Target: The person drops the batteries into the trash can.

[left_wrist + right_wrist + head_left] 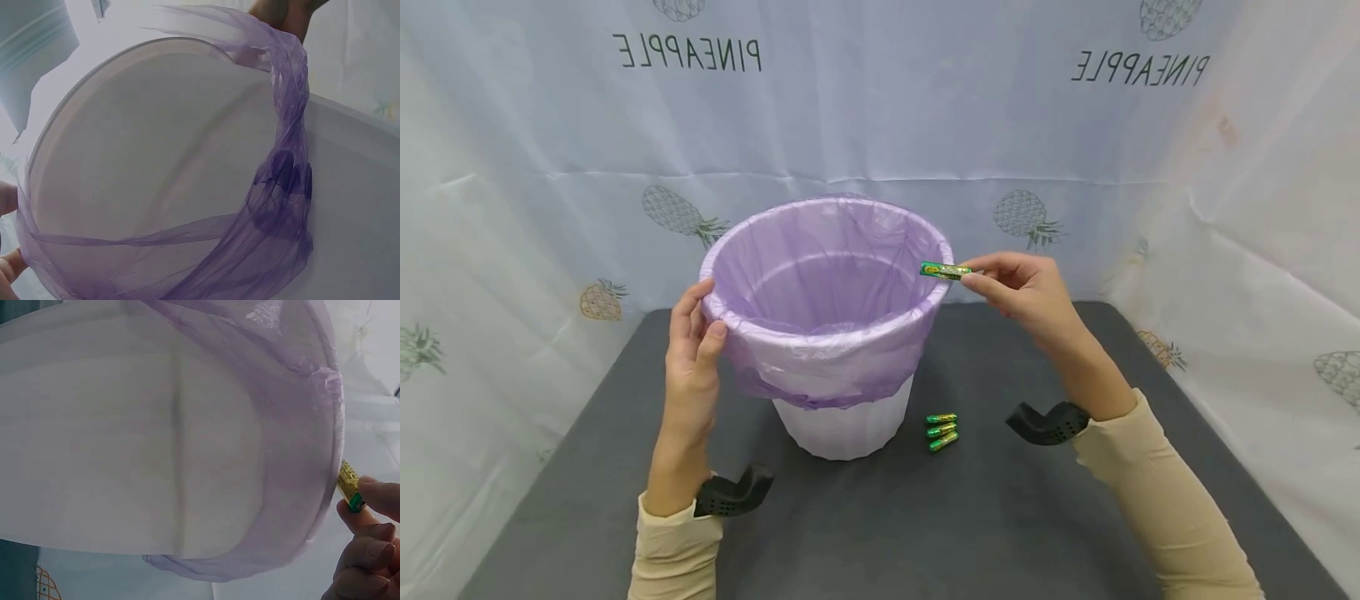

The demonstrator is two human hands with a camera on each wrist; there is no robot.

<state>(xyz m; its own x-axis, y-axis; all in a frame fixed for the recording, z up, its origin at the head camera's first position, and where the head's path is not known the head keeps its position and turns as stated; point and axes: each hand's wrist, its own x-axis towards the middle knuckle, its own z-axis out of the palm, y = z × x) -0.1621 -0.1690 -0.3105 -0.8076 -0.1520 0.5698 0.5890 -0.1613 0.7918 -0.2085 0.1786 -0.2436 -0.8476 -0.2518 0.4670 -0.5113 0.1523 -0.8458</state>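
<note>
A white bin (842, 433) stands on the dark table, lined with a thin purple bag (827, 367) folded over its rim. My left hand (691, 367) grips the rim on the left side, thumb outside at the front. With thumb and fingertips my right hand (1033, 296) pinches one end of a green and gold battery (945, 271) over the right rim. In the right wrist view the battery (348, 482) shows just beyond the rim. Three similar batteries (942, 431) lie side by side on the table, right of the bin's base.
The dark table (865, 533) stretches around the bin. Behind it and at the sides hangs a pale curtain (880, 108) with pineapple prints. Each wrist wears a black camera mount (1048, 423).
</note>
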